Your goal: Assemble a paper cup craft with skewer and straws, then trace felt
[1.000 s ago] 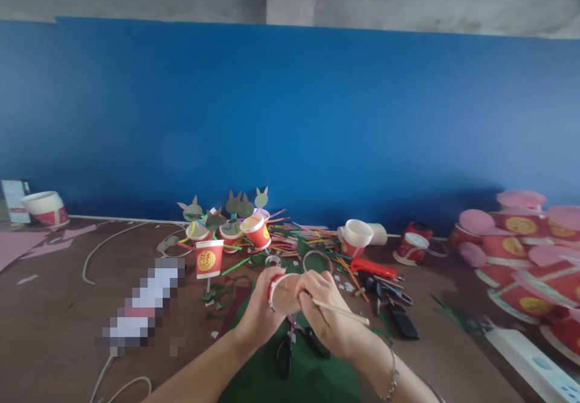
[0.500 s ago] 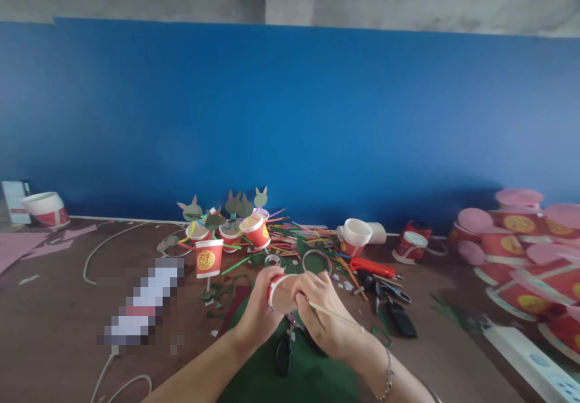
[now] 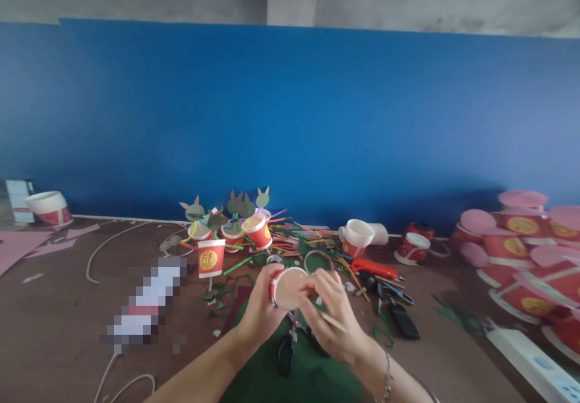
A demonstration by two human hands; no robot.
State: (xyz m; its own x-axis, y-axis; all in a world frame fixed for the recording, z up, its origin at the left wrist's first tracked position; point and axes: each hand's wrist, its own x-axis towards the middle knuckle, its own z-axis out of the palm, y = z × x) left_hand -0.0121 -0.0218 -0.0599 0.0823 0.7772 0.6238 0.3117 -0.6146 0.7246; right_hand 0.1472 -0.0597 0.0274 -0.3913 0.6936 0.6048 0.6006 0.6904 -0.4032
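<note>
Red and white, the paper cup [image 3: 285, 289] I see at lower centre of the frame is gripped, tilted, by the left hand [image 3: 261, 306]; the right hand [image 3: 327, 306] clasps a pale stick [image 3: 335, 322], scissors [image 3: 286, 356] below

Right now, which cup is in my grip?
The red cup in your left hand, its tan round end facing you; the other cups are out of your hands.
</note>
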